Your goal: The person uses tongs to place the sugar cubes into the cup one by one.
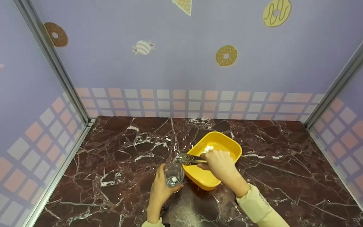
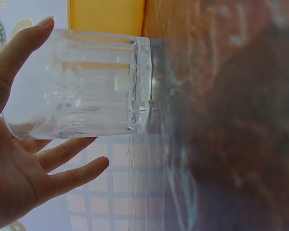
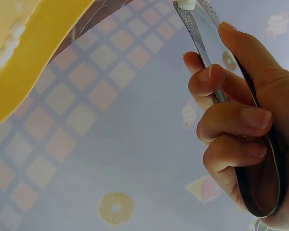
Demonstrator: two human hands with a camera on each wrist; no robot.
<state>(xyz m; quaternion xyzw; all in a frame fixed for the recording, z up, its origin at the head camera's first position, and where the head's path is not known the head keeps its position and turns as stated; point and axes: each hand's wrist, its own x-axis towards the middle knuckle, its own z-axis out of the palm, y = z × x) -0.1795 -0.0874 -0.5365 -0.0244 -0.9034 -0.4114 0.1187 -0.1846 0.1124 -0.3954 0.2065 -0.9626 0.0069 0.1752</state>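
My left hand (image 1: 160,190) holds a clear glass (image 2: 96,86) from its side, thumb on one side and fingers on the other. The glass stands upright on the table, with a small white cube (image 1: 174,179) near its bottom. In my right hand (image 1: 221,164) is a pair of metal tongs (image 3: 195,36) with perforated tips. Between those tips a white cube (image 3: 187,4) is pinched, seen at the top of the right wrist view. The tips lie above the left edge of a yellow basin (image 1: 205,182), near the glass rim. Several white cubes (image 1: 208,148) lie inside the basin.
The tabletop (image 1: 121,183) is dark red marble-patterned with white veins. Purple walls (image 1: 106,56) with sweets and checked patterns enclose it at the back and both sides, with metal strips (image 1: 55,60) at the corners.
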